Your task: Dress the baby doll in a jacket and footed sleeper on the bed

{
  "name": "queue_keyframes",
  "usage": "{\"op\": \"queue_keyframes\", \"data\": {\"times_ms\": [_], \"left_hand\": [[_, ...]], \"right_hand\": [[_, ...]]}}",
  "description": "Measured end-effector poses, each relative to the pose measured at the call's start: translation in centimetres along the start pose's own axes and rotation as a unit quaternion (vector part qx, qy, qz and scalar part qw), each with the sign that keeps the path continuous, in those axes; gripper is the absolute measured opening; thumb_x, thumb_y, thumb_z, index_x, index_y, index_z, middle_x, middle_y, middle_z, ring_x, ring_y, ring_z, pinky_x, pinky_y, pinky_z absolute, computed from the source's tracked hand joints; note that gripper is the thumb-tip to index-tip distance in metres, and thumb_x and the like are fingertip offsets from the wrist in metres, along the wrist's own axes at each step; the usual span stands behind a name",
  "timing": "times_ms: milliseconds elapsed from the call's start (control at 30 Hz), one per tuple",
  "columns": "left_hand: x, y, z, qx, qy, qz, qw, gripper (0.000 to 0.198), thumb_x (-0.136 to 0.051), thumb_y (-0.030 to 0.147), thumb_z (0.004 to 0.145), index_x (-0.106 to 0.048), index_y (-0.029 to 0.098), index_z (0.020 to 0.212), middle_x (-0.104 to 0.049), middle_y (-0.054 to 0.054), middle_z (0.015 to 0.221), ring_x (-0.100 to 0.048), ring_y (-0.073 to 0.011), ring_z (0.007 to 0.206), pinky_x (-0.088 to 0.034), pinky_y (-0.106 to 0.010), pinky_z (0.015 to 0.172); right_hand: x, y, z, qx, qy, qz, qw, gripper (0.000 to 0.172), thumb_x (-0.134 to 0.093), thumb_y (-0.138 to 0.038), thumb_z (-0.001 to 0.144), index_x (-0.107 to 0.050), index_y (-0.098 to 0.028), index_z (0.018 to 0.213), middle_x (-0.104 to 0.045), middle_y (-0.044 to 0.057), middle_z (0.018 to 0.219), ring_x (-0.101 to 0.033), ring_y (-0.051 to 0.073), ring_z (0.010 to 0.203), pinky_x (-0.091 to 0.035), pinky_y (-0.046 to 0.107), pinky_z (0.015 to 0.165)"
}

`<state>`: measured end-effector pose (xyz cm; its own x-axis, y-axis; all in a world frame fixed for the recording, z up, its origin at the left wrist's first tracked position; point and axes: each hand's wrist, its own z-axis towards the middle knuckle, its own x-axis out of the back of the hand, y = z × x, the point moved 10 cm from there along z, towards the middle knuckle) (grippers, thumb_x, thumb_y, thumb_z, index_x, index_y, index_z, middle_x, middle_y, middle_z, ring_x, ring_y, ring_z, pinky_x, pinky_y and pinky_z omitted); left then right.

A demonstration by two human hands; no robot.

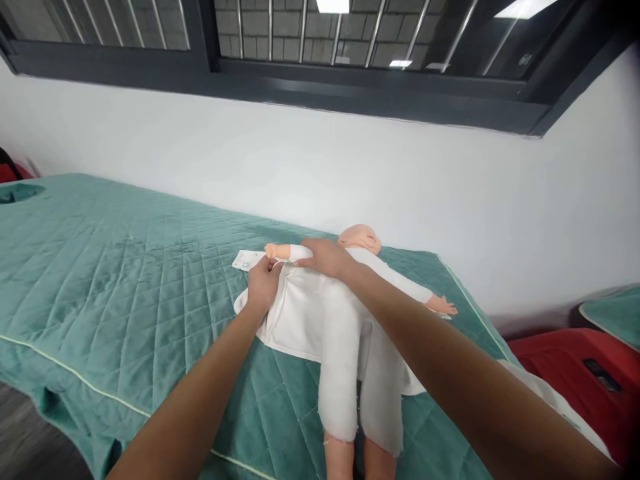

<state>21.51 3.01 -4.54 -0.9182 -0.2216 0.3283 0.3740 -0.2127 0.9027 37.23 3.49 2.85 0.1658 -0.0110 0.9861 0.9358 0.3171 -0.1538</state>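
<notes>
Doll (340, 360) lies with its head toward the wall and its 2 legs toward the wearer, on a green quilted cover (165, 293). Condition of work, as judged: partly complete. Done: the doll's 2 arms and 2 legs are clad in white. Outstanding: a white cloth (295, 320) lies spread out to the left of the doll's trunk, with a further portion showing beyond its legs on the right; it is not drawn closed over the doll. No fastening can be made out at this range, so whether 1 exists cannot be confirmed.

Left hand (263, 283): to the left of the doll's trunk. Grip closed, thumb and forefinger brought together in a pinch on the edge of the white cloth, just below the doll's outstretched arm. Right hand (325, 257): across the doll's upper body. Grip partly closed around the white sleeve (301, 253) of that same arm, fingers over the top and thumb at the lower edge; firmness of hold cannot be determined.

Also noted: 1 printed white card (244, 260), flat on the cover beside the doll's left-lying hand; partly hidden, print illegible. 1 red chair (560, 367) stands to the right of the doll, well apart.
</notes>
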Motion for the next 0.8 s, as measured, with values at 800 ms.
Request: {"op": "queue_keyframes", "data": {"times_ms": [800], "left_hand": [[2.2,-0.7,-0.5,0.043,0.086,-0.042,0.994,0.014,-0.055,0.029,0.082,-0.054,0.02,0.072,-0.059,0.001,0.072,-0.054,-0.0159,0.073,-0.042,-0.026,0.071]], "right_hand": [[-1.6,-0.6,-2.1,-0.021,-0.026,-0.134,0.99,0.059,-0.032,-0.066,0.095,-0.069,-0.019,0.104,-0.072,0.015,0.104,-0.066,0.031,0.096,-0.045,0.039,0.081]]}}
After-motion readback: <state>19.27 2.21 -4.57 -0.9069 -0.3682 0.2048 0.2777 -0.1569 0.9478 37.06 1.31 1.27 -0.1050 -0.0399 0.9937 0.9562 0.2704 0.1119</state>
